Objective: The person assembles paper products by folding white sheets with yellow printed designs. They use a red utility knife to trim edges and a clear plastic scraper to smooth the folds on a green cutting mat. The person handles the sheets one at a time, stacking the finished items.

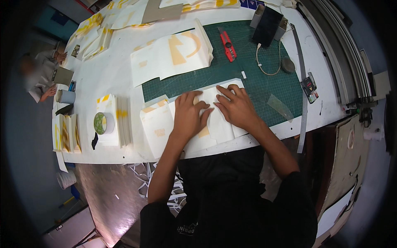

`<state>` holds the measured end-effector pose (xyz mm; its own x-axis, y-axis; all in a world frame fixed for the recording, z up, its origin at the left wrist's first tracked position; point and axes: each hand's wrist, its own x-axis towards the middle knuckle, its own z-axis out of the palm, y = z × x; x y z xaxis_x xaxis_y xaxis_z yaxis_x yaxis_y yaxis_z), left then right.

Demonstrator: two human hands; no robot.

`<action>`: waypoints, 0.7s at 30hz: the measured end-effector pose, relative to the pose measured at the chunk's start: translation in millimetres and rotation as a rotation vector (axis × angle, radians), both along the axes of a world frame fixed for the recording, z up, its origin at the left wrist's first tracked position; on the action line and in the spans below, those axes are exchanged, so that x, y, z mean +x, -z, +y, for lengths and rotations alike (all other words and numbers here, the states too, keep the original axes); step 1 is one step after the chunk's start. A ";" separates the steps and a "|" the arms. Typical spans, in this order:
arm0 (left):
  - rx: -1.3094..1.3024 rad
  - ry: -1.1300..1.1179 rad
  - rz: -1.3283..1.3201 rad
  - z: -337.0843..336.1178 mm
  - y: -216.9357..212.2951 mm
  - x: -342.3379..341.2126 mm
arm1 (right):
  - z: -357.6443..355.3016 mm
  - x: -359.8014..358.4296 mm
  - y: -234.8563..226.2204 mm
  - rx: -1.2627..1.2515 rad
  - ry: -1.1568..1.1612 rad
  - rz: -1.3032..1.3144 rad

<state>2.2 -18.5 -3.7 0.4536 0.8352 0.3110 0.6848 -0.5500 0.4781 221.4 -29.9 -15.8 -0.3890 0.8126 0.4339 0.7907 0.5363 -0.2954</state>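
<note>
While the left hand (188, 115) and right hand (236, 108) press with flat, spread fingers, gripping nothing, on the white folded sheet (217, 124) at the cutting mat's (256, 78) near edge, uneven pressure may shift it and skew the crease.

Red utility knife (228, 45) lying on green gridded cutting mat (264, 82). Roll of tape with green core (103, 123) atop stack of white sheets (120, 120). Black rectangular box (268, 25) near coiled white cable (264, 62). Long grey metal ruler (302, 87) along white table (111, 74).
</note>
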 end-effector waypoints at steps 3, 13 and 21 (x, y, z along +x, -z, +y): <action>-0.100 0.026 -0.085 21.4 5.0 -0.2 | -0.1 0.1 1.0 0.008 0.003 -0.004; -0.108 0.032 -0.122 26.6 12.0 -1.9 | 0.2 6.6 0.9 -0.025 -0.012 -0.005; -0.122 0.037 -0.123 25.6 11.3 -0.3 | 5.8 13.9 5.3 -0.059 -0.049 0.072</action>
